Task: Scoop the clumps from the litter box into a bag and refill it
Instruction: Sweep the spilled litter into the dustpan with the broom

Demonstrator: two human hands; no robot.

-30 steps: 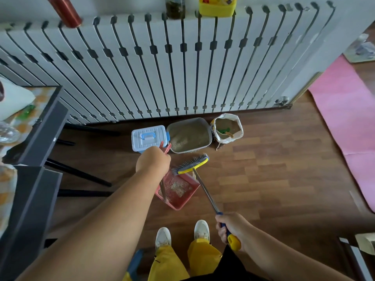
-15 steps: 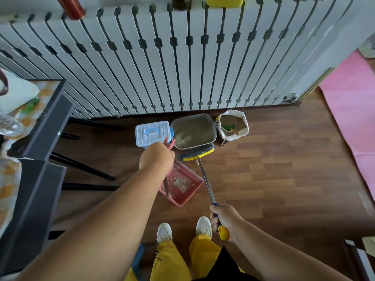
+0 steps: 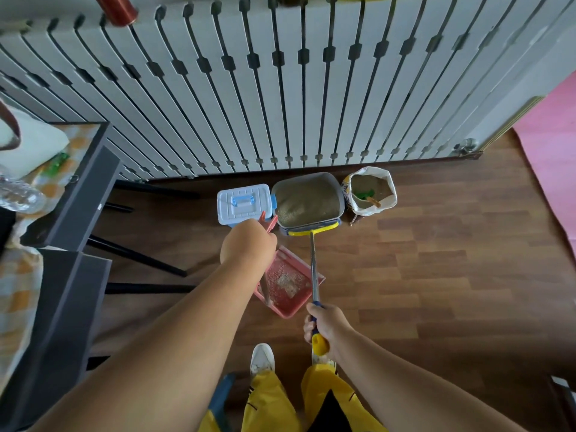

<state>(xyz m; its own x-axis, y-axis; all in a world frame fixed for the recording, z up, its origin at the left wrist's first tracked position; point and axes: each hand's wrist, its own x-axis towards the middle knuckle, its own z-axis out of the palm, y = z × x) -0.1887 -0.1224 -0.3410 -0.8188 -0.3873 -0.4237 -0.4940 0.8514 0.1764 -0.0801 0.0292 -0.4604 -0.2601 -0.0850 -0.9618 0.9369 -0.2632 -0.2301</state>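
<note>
A grey litter box (image 3: pixel 308 201) full of brown litter stands on the floor against the white railing. To its right stands an open white bag (image 3: pixel 371 191) of litter with a green scoop inside. My left hand (image 3: pixel 247 244) grips the upright handle of a pink dustpan (image 3: pixel 288 283), whose pan holds spilled litter. My right hand (image 3: pixel 322 325) grips the blue and yellow handle of a long broom (image 3: pixel 313 260). The broom's yellow head lies at the litter box's near edge.
A pale blue lidded plastic box (image 3: pixel 243 202) sits left of the litter box. A dark table (image 3: pixel 71 194) with black legs stands at the left. A pink mat (image 3: pixel 548 157) covers the floor at the far right. My white shoes (image 3: pixel 263 358) are below.
The broom head has swung away from the dustpan up to the litter box's near edge. My right hand has shifted left with the handle. The dustpan stays held in place.
</note>
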